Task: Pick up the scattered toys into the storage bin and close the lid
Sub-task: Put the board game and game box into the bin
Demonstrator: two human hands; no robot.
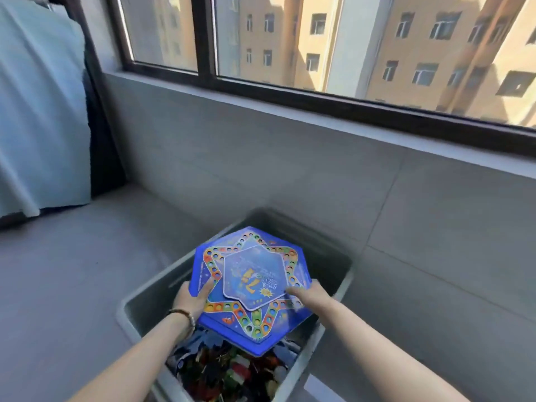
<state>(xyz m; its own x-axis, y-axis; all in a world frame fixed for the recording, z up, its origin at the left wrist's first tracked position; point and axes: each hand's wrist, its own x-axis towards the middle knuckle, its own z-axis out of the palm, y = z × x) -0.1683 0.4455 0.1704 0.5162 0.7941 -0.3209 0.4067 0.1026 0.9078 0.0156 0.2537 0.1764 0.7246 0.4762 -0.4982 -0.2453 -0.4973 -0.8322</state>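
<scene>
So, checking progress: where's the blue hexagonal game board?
Head view centre: the board is held between left hand and right hand over the grey plastic bin.

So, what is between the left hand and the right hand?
In the head view, the blue game board: the left hand and right hand hold its opposite edges.

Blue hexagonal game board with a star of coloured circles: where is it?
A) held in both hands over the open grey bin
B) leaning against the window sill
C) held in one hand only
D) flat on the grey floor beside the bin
A: the left hand and right hand hold opposite edges of the blue hexagonal game board, tilted above the open grey plastic storage bin with small mixed toys inside.
</scene>
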